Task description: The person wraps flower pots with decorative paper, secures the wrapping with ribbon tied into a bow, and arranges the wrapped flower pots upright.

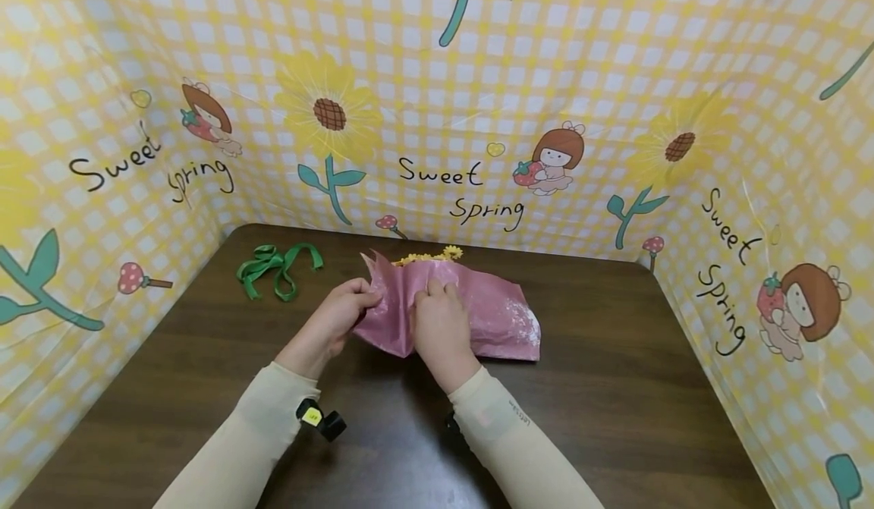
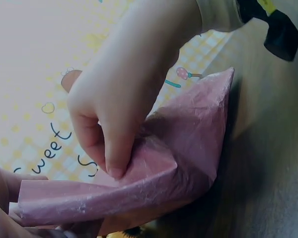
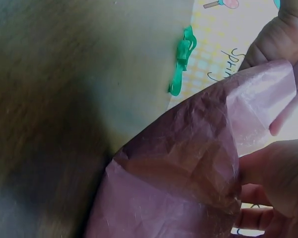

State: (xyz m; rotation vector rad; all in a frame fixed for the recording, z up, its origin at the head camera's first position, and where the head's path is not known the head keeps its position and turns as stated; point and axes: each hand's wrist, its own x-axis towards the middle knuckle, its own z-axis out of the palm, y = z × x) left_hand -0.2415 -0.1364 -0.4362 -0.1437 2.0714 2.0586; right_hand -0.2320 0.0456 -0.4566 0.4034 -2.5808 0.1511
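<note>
A sheet of pink wrapping paper (image 1: pixel 501 312), creased and with whitish patches at its right end, lies bundled on the table. Yellow flowers (image 1: pixel 452 252) show just past its far edge; the rest of them is hidden by the paper. My left hand (image 1: pixel 337 315) grips the paper's left end between thumb and fingers. With bent fingers, my right hand (image 1: pixel 444 327) pinches a fold near the middle. In the left wrist view, that right hand (image 2: pixel 121 106) has thumb and finger on the pink paper (image 2: pixel 193 119). The right wrist view shows a raised flap of paper (image 3: pixel 179 168) between both hands.
A loose green ribbon (image 1: pixel 276 270) lies at the back left of the brown wooden table (image 1: pixel 601 410). A yellow checked cloth (image 1: pixel 437 99) with printed flowers and figures walls the table at the back and both sides. Black camera mounts (image 1: pixel 321 420) sit on the wrists.
</note>
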